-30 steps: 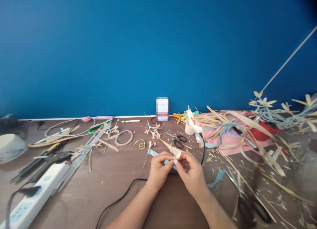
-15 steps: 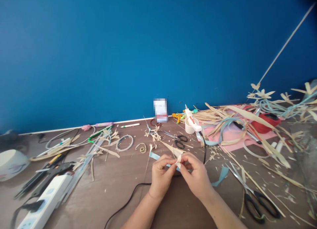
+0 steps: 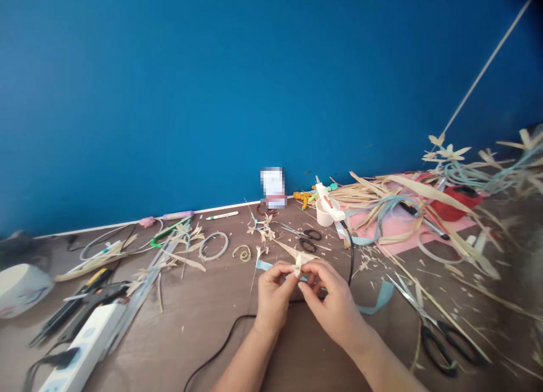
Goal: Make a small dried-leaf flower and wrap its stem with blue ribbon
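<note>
My left hand (image 3: pixel 271 298) and my right hand (image 3: pixel 333 304) meet above the brown table (image 3: pixel 190 335), fingers pinched on a small folded piece of pale dried leaf (image 3: pixel 298 263). A light blue ribbon strip (image 3: pixel 263 265) runs under the hands and comes out again to their right. A long pointed dried leaf (image 3: pixel 292 250) lies just beyond the fingertips. Both hands are closed on the little leaf piece.
A white glue gun (image 3: pixel 328 202) rests in a white cup behind the hands, its black cord (image 3: pixel 220 341) running toward me. Small scissors (image 3: pixel 306 239) lie nearby, larger scissors (image 3: pixel 441 338) at right. A power strip (image 3: pixel 80 349), tools and a white bowl (image 3: pixel 21 287) sit left. Leaf strips pile at right.
The view has tilted and shifted slightly; my hands stay together, turning the small leaf piece a little higher between the fingertips.
</note>
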The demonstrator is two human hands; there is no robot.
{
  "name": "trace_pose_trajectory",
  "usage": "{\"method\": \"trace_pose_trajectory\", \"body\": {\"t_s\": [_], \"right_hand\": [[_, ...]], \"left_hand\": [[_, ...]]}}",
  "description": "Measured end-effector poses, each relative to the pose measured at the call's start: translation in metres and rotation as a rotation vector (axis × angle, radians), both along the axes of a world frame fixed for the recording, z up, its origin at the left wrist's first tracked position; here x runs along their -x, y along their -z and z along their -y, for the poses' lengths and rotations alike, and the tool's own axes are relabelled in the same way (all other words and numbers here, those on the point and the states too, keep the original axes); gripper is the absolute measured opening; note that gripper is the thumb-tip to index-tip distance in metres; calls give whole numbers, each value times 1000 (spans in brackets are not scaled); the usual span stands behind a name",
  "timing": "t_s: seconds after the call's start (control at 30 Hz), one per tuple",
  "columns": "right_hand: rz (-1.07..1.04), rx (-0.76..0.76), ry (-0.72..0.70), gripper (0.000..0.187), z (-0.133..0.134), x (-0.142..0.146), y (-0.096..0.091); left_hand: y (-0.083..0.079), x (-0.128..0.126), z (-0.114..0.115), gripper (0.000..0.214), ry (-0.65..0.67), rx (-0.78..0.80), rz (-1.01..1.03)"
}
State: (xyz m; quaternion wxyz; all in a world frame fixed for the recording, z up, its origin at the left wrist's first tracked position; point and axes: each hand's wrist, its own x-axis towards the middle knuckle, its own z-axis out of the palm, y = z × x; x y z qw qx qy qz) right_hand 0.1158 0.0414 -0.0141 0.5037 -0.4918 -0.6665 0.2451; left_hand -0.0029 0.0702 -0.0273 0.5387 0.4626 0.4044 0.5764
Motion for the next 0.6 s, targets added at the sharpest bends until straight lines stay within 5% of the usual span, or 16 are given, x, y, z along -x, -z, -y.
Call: {"method": "trace_pose_trajectory", "body": {"t_s": [0.27,0.6], "right_hand": [[8,-18,14,6,1,0,-1],[-43,35,19,9,3,0,0]], "left_hand": [[-6,-4,2,11,285,268,472],[-7,1,2,18,339,269,400]]}}
